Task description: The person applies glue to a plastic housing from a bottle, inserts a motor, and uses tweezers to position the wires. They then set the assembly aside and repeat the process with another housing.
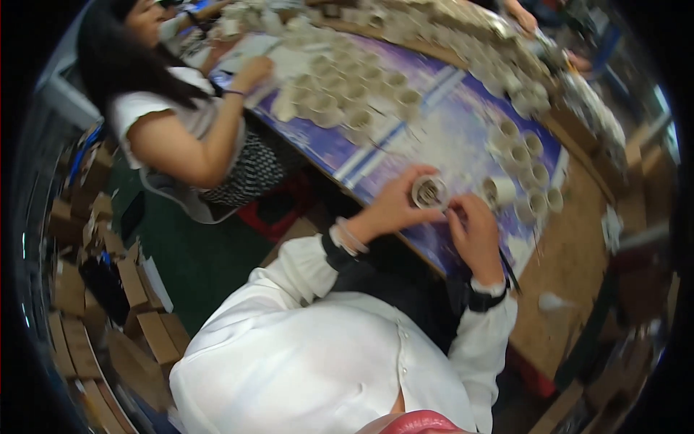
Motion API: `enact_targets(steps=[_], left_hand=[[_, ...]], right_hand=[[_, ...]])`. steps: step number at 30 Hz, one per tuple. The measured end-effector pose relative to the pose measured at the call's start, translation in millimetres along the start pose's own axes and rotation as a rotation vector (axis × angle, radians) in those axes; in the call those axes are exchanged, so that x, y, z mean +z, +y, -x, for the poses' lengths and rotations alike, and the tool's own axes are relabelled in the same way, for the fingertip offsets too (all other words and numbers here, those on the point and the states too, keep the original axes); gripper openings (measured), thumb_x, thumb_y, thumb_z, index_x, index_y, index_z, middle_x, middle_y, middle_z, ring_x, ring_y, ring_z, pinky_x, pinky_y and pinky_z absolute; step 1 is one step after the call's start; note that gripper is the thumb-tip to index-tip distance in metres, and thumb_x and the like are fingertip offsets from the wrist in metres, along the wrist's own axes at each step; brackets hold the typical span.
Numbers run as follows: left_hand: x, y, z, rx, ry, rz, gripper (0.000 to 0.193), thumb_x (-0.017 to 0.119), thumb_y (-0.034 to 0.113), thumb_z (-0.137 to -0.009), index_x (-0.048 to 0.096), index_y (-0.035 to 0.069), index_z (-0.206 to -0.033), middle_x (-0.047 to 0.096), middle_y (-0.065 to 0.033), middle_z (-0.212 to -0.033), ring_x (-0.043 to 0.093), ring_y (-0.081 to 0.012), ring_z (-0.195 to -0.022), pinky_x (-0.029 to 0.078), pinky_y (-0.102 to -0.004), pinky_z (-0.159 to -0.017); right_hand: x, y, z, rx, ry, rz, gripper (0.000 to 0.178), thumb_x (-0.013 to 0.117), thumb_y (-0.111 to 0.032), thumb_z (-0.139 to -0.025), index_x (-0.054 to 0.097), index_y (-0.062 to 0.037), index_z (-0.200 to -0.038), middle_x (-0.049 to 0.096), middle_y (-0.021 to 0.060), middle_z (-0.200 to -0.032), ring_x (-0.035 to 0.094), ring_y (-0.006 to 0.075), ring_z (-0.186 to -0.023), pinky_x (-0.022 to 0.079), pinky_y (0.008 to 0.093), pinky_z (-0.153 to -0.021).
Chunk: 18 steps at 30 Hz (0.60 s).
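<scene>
My left hand (394, 207) is wrapped round a small off-white cup (437, 202), its open end facing up. Something dark and coiled, too blurred to name, shows inside it. Right beside the cup's rim is my right hand (477, 233), thumb and fingertips pinched together; whatever they hold is too small to make out. Just past that hand, a similar off-white cup (499, 191) lies tipped on its side on the purple-blue patterned table covering (463, 119).
Several off-white cups (518, 157) stand at the right, and a larger cluster (347, 83) farther left. A person (173, 137) sits at the table's left. Piled cups (470, 36) line the far side. Cardboard boxes (159, 336) crowd the floor at left. A bare wooden board (560, 289) extends at right.
</scene>
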<state>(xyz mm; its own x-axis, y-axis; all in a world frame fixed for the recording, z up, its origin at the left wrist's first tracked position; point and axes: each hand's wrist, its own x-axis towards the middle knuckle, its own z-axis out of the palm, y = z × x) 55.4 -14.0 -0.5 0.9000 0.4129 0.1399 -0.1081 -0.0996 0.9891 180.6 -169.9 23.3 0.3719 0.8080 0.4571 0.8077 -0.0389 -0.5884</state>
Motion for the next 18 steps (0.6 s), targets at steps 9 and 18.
enact_targets(steps=[9,18], left_hand=[[15,2,-13,0.024,0.012,-0.087,0.068,0.082,0.024,-0.074,0.045,0.004,-0.127,0.061,-0.0085,-0.106,0.060,-0.0179,-0.095,0.049,-0.0313,-0.084],[13,-4,-11,0.176,-0.064,-0.353,0.059,0.071,0.032,-0.085,0.044,0.003,-0.128,0.058,-0.0117,-0.115,0.060,-0.0238,-0.104,0.047,-0.0318,-0.087]], right_hand=[[3,-22,-13,-0.019,0.082,0.104,0.056,0.074,-0.004,-0.074,0.049,-0.0046,-0.125,0.059,0.0143,-0.107,0.061,0.0292,-0.095,0.048,0.0336,-0.080],[14,9,-3,0.184,0.103,0.206,0.052,0.074,-0.013,-0.077,0.051,-0.0043,-0.123,0.057,0.0145,-0.119,0.056,0.0347,-0.107,0.046,0.0414,-0.088]])
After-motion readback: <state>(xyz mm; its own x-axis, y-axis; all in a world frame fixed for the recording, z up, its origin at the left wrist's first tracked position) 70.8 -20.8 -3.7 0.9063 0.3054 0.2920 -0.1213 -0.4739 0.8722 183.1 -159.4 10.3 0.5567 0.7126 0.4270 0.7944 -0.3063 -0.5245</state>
